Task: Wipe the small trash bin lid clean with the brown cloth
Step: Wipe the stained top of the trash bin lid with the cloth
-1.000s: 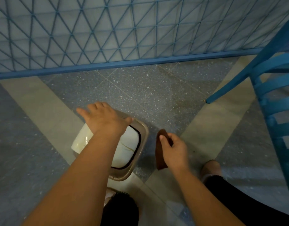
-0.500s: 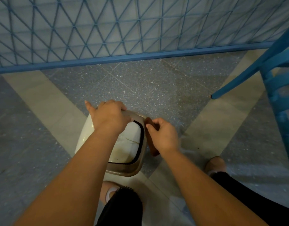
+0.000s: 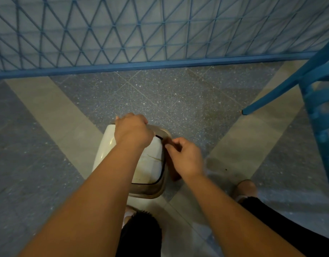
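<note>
Head view, looking down: your left hand (image 3: 131,131) curls over the far rim of the small trash bin lid (image 3: 150,164), which sits on the bin on the floor (image 3: 178,101) just ahead of your knees. Your right hand (image 3: 186,156) is bunched at the lid's right edge, fingers curled round the brown cloth (image 3: 173,176), of which only a dark fold shows below the wrist.

To do this step well, hold the left hand's grip firm on the far rim so the light bin does not skate on the smooth floor or tip. Bring the cloth up over the right edge and spread it flat under your fingers before you press; a wadded cloth wipes only a narrow line. Judging by the brownish streak across the pale centre panel, that is where the pressure should go, in overlapping strokes from far to near. The panel looks like a swing flap and may give way under a push, so press lightly near its middle and work the tan frame round it separately.

Much is hard to read. Your left forearm covers the lid's left half, and most of the cloth is hidden behind your right hand. Whether the cloth touches the lid yet cannot be told. The dim light blurs the dirt. A blue chair (image 3: 319,101) is cut off at right.
</note>
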